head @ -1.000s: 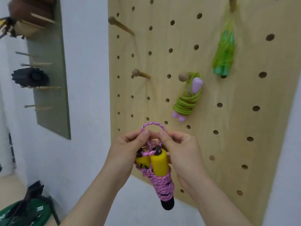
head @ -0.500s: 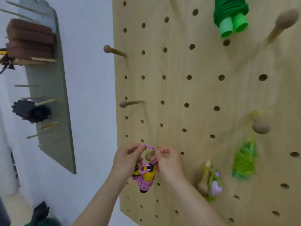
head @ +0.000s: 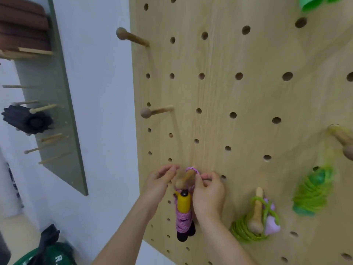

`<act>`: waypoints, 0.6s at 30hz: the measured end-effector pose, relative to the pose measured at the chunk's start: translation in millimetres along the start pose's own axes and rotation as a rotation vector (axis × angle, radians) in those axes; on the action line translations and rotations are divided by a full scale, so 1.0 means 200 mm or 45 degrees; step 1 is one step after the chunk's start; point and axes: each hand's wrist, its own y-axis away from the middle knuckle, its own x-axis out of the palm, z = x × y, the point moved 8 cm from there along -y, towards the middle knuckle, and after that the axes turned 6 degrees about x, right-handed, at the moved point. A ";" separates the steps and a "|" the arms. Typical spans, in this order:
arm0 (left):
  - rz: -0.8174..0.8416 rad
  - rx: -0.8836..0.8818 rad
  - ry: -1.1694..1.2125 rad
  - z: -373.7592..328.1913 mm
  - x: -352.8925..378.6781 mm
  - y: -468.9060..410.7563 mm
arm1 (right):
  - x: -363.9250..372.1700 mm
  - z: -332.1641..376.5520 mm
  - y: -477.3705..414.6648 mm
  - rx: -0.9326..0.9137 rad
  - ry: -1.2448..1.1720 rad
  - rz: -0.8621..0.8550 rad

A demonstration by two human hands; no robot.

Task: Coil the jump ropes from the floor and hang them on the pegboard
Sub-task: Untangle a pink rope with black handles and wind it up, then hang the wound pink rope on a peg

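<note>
Item: pink jump rope (head: 183, 220), coiled, long axis vertical, hung on peg (head: 188, 175) near pegboard (head: 229, 92) lower left edge, between my hands. Its loop (head: 193, 169) pinched by right hand (head: 209, 194); left hand (head: 158, 182) grasp: cannot tell.

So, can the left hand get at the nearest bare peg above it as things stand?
Probably yes: the left hand seems to hold nothing, and only bare pegboard lies between it and that peg.

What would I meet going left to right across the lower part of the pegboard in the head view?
In order: left hand → pink jump rope → right hand → lime rope with lilac handles → green rope bundle.
</note>
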 end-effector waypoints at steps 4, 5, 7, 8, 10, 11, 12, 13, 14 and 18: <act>0.046 0.056 0.070 0.01 -0.04 0.17 | -0.04 0.00 -0.01 -0.107 0.054 -0.129; 0.081 0.063 0.057 0.01 -0.01 0.20 | -0.04 0.02 0.00 -0.153 0.074 -0.145; 0.092 0.115 0.086 -0.01 0.04 0.23 | -0.04 0.04 0.02 -0.271 0.180 -0.132; 0.066 0.133 0.121 -0.03 0.06 0.24 | -0.03 0.05 0.05 -0.339 0.287 -0.101; 0.004 0.132 0.192 -0.04 0.08 0.24 | -0.01 0.06 0.10 -0.480 0.478 -0.053; -0.016 0.123 0.223 -0.03 0.09 0.23 | -0.01 0.06 0.13 -0.549 0.513 -0.036; -0.032 0.114 0.257 -0.02 0.09 0.23 | -0.01 0.06 0.15 -0.601 0.522 -0.011; -0.052 0.110 0.281 -0.02 0.09 0.23 | -0.01 0.05 0.17 -0.632 0.520 0.022; -0.072 0.103 0.295 -0.02 0.08 0.23 | -0.02 0.03 0.19 -0.637 0.509 0.062; -0.091 0.108 0.260 -0.02 0.08 0.23 | -0.04 -0.06 0.25 -0.641 0.384 0.199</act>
